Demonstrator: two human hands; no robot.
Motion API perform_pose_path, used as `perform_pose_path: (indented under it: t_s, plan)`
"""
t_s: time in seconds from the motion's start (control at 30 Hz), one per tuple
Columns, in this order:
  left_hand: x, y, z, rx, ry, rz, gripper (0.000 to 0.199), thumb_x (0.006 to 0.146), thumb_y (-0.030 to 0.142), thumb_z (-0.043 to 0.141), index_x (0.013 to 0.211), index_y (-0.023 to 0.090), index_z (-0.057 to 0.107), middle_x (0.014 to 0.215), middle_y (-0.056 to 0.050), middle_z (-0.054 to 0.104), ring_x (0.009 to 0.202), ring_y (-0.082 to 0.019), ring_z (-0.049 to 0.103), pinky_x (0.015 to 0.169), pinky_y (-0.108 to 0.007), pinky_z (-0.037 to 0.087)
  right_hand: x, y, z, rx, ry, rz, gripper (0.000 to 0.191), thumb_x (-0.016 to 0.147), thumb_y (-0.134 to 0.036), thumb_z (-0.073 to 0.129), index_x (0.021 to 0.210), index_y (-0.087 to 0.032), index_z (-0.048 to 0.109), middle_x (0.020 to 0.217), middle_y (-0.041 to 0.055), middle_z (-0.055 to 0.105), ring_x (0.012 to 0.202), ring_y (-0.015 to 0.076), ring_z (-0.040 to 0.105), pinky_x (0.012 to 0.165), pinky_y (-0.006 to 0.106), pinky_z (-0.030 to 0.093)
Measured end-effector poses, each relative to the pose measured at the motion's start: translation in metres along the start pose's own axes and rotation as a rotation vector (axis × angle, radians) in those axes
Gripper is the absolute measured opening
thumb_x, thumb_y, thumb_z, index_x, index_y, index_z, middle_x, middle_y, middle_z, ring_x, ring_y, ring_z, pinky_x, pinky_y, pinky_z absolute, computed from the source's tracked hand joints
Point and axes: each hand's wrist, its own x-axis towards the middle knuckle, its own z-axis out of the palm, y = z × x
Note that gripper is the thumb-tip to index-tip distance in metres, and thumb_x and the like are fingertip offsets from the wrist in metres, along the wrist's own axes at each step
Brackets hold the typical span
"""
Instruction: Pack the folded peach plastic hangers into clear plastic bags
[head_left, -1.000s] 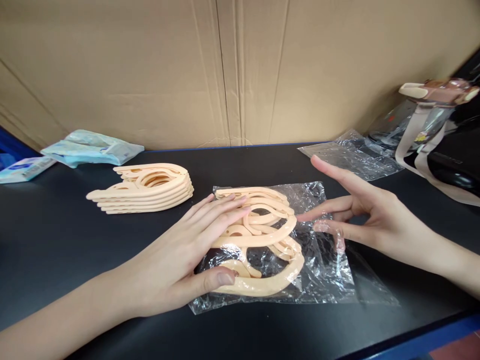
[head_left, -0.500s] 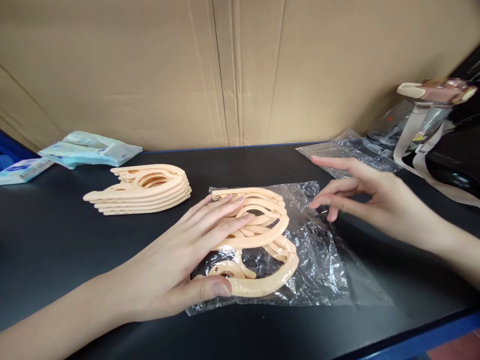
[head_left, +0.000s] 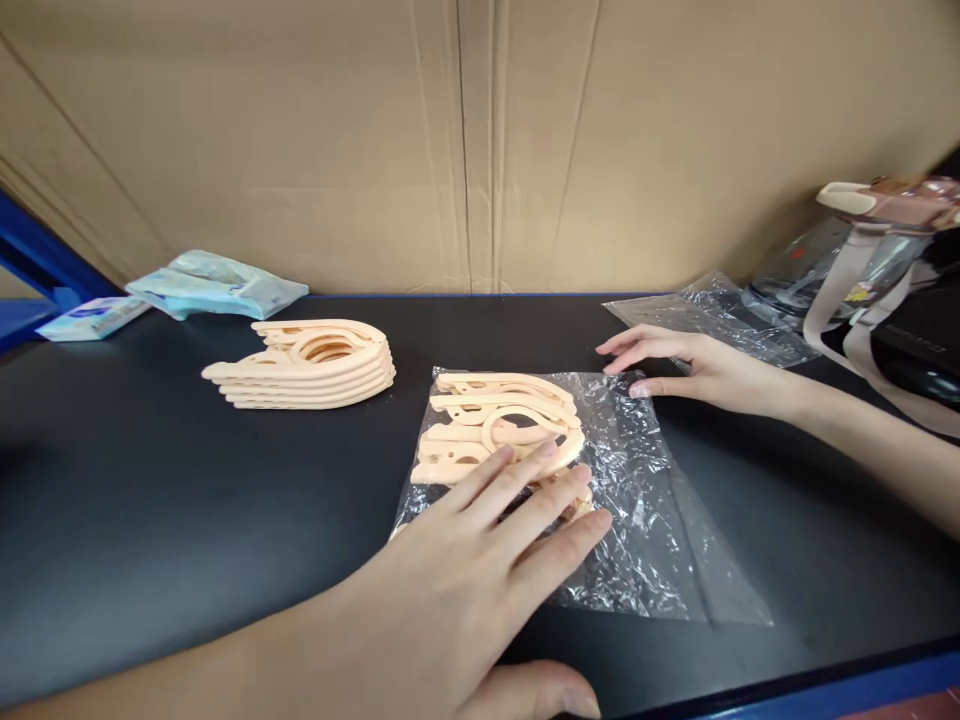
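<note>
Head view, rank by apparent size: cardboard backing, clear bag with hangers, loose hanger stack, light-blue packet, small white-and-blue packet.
1. Cardboard backing
2. Clear bag, partly hidden by the left hand
3. Hanger stack and light-blue packet: too close to rank; the stack is nearer the camera
4. White-and-blue packet

On the black tabletop (head_left: 165, 510) lie a peach hanger stack (head_left: 322, 365), a filled clear bag (head_left: 637, 490), crumpled plastic (head_left: 720, 312) and two packs (head_left: 217, 288).

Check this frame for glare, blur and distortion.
Head view: bright glints streak the clear bag; head view: a soft sheen pales the black tabletop; head view: the left hand shows no strong motion blur; head view: the bottle at the right edge looks stretched, perhaps lens distortion.
</note>
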Motion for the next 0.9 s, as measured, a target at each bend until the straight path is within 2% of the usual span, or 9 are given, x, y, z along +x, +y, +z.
perform_pose_path:
  t_s: [0.1, 0.27, 0.47, 0.6, 0.67, 0.73, 0.8, 0.87, 0.9]
  plan:
    - [-0.003, -0.004, 0.002, -0.025, 0.029, 0.011, 0.068, 0.096, 0.06, 0.044, 0.147, 0.015, 0.044, 0.156, -0.013, 0.04, 0.147, -0.034, 0.028, 0.12, -0.053, 0.024, 0.007, -0.001, 0.001, 0.09, -0.008, 0.019, 0.018, 0.087, -0.042, 0.068, 0.089, -0.026, 0.074, 0.128, 0.0057, 0.062, 0.123, 0.0231, 0.056, 0.107, 0.045, 0.04]
    - [-0.006, -0.009, 0.009, -0.062, 0.065, 0.027, 0.07, 0.095, 0.061, 0.047, 0.148, 0.015, 0.042, 0.157, -0.012, 0.038, 0.148, -0.033, 0.027, 0.121, -0.054, 0.023, 0.028, -0.02, 0.001, 0.255, 0.054, 0.074, 0.024, 0.082, -0.044, 0.073, 0.079, -0.021, 0.068, 0.12, 0.0056, 0.067, 0.114, 0.0224, 0.061, 0.103, 0.043, 0.043]
    - [-0.003, -0.008, 0.004, -0.059, 0.05, 0.032, 0.073, 0.094, 0.063, 0.045, 0.147, 0.013, 0.045, 0.153, -0.014, 0.043, 0.146, -0.035, 0.031, 0.119, -0.055, 0.026, 0.059, -0.035, 0.021, 0.531, 0.038, 0.067, 0.025, 0.082, -0.039, 0.074, 0.082, -0.018, 0.06, 0.092, 0.0037, 0.073, 0.091, 0.0168, 0.066, 0.086, 0.033, 0.048]
    - [-0.004, -0.007, 0.0, -0.017, 0.011, 0.041, 0.071, 0.094, 0.062, 0.047, 0.145, 0.012, 0.048, 0.151, -0.014, 0.046, 0.143, -0.035, 0.036, 0.118, -0.053, 0.03, 0.069, -0.037, 0.039, 0.612, 0.029, 0.09, 0.026, 0.082, -0.037, 0.074, 0.08, -0.017, 0.056, 0.069, -0.0023, 0.065, 0.064, 0.0105, 0.058, 0.067, 0.027, 0.045]
    - [-0.006, -0.008, 0.001, -0.014, 0.047, 0.074, 0.069, 0.095, 0.059, 0.048, 0.146, 0.012, 0.046, 0.152, -0.014, 0.046, 0.144, -0.035, 0.036, 0.119, -0.052, 0.03, 0.069, -0.039, 0.047, 0.595, 0.069, 0.095, 0.026, 0.082, -0.036, 0.073, 0.08, -0.017, 0.057, 0.064, -0.004, 0.061, 0.06, 0.0094, 0.054, 0.063, 0.025, 0.042]
    - [-0.009, -0.009, 0.005, -0.041, 0.142, 0.095, 0.063, 0.096, 0.054, 0.05, 0.144, 0.015, 0.047, 0.15, -0.012, 0.049, 0.144, -0.032, 0.036, 0.119, -0.048, 0.03, 0.068, -0.04, 0.053, 0.594, 0.101, 0.092, 0.025, 0.082, -0.035, 0.073, 0.08, -0.017, 0.057, 0.063, -0.0047, 0.058, 0.06, 0.009, 0.052, 0.062, 0.025, 0.041]
    - [-0.011, -0.01, 0.008, -0.112, 0.266, 0.075, 0.039, 0.098, 0.041, 0.053, 0.13, 0.018, 0.057, 0.138, -0.009, 0.061, 0.135, -0.026, 0.048, 0.116, -0.04, 0.038, 0.066, -0.041, 0.058, 0.605, 0.124, 0.096, 0.026, 0.08, -0.036, 0.075, 0.08, -0.017, 0.058, 0.065, -0.0046, 0.058, 0.061, 0.0091, 0.052, 0.062, 0.024, 0.041]
    - [-0.012, -0.012, 0.009, -0.198, 0.377, 0.003, 0.008, 0.096, 0.023, 0.054, 0.095, 0.021, 0.062, 0.106, -0.005, 0.071, 0.107, -0.019, 0.065, 0.096, -0.03, 0.053, 0.064, -0.041, 0.063, 0.607, 0.151, 0.116, 0.027, 0.079, -0.037, 0.075, 0.08, -0.017, 0.058, 0.068, -0.0037, 0.06, 0.062, 0.0095, 0.053, 0.062, 0.025, 0.042]
    - [-0.012, -0.012, 0.009, -0.226, 0.418, -0.039, 0.015, 0.094, 0.017, 0.054, 0.079, 0.021, 0.054, 0.089, -0.002, 0.068, 0.089, -0.015, 0.066, 0.08, -0.026, 0.055, 0.064, -0.041, 0.064, 0.603, 0.169, 0.125, 0.027, 0.079, -0.038, 0.075, 0.08, -0.017, 0.058, 0.071, -0.003, 0.061, 0.064, 0.0099, 0.054, 0.063, 0.025, 0.042]
